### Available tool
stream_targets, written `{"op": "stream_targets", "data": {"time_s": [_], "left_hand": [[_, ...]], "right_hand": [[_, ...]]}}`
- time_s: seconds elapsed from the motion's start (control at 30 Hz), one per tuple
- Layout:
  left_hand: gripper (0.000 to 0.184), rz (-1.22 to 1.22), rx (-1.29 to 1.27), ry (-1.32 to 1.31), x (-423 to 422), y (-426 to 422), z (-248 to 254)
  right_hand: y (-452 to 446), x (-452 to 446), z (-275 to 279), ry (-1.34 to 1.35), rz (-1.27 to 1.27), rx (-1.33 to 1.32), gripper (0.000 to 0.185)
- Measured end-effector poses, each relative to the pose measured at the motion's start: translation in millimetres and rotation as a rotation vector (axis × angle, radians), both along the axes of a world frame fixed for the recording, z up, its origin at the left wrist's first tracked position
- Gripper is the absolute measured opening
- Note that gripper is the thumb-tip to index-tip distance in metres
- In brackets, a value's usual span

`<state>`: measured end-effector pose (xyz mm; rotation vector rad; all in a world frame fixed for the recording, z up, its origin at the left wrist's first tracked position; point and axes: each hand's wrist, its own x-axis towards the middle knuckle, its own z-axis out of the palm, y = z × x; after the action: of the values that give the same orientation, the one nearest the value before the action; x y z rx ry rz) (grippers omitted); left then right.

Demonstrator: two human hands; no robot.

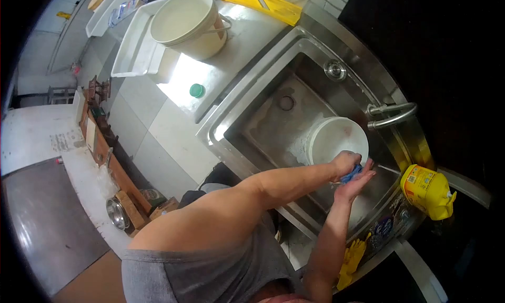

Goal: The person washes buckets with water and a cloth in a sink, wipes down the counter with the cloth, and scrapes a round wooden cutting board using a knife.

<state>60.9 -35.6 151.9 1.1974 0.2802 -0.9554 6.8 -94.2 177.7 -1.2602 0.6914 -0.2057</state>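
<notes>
So I've got a small crumpled blue cloth (351, 174) bunched in my left hand (344, 162), my right hand (356, 186) open against it, and the round white plastic bucket (336, 140) just beside my left, the nearer one.

A plain heather-grey top (226, 274) is being worn, kinda creased at the front. A stitched hem (181, 256) is being shown at the top's sleeve edge, and beyond it the left hand (345, 164) and right hand (355, 186) are being seen bare.
</notes>
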Motion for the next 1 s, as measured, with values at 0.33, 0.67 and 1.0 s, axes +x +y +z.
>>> {"op": "stream_targets", "data": {"time_s": [0.33,0.67,1.0], "left_hand": [[0.036,-0.088,-0.237,-0.153,-7,-1,-7],[0.033,-0.150,0.176,-0.683,-3,-9,-23],[0.036,-0.163,0.262,-0.686,3,-22,-10]], "right_hand": [[-11,22,-5,-0.010,-0.080,0.012,0.080],[-17,25,-16,-0.068,-0.194,0.216,0.093],[-12,18,15,-0.003,-0.164,0.214,0.092]]}}
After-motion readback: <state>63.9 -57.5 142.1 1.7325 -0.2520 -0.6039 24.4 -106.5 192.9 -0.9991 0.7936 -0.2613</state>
